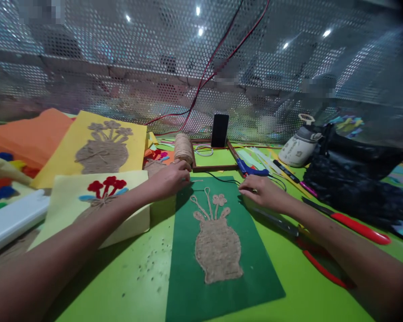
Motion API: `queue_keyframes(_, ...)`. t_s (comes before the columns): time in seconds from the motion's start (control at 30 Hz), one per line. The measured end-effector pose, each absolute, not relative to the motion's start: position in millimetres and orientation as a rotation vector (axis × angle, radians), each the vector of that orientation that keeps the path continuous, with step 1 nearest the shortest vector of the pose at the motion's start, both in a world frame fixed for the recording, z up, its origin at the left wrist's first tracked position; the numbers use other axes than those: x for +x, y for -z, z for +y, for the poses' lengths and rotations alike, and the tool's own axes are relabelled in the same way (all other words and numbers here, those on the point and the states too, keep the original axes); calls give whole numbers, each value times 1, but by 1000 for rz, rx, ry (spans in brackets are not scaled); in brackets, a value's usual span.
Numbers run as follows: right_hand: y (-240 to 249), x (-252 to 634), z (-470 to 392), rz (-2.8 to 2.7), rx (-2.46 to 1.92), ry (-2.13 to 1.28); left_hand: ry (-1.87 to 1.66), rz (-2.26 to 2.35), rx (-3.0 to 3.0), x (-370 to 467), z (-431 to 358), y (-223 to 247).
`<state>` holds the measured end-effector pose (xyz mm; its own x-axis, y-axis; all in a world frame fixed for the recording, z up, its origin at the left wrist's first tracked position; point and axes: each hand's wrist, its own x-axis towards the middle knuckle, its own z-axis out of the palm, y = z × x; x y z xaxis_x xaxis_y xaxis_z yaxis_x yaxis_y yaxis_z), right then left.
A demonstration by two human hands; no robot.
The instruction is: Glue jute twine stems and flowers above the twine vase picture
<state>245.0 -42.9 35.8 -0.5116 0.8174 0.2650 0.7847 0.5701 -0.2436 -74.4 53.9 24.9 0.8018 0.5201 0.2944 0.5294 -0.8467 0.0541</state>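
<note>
A dark green sheet (255,268) lies on the table with a twine vase (218,250) stuck on it. Twine stems rise from the vase, one topped by a twine flower (219,199), two by open loops. Over the sheet's top left corner is my left hand (174,179), its fingers bent together beside the twine spool (183,147); what they hold, if anything, is too small to tell. At the top right edge my right hand (257,190) has its fingers curled down, just below the blue glue gun (250,169); its fingertips' contents cannot be made out.
Yellow (137,138) and cream (134,219) cards with vase pictures lie left. A brown frame (215,169) and upright phone (220,129) stand behind. Right are a bottle (297,147), a black bag (356,179), a red-handled knife (359,227) and scissors (322,268).
</note>
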Motion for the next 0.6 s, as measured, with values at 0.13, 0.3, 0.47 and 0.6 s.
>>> queue_keyframes(0.13, -46, 228, -39, -2401, -1228, -115, 474, -907, -3023, -69, 51, -32)
queue_keyframes(0.3, -60, 198, -27, -2396, -1122, -86, 356, -948, -3100, -60, 47, -29)
queue_keyframes(0.47, -50, 192, -18, -2403, -1149, -71, 378, -1114, -3079, -52, 49, -34)
queue_keyframes(0.6, -26, 210, -17, -2403, -1224, -88, 446, -1239, -3052, -48, 51, -32)
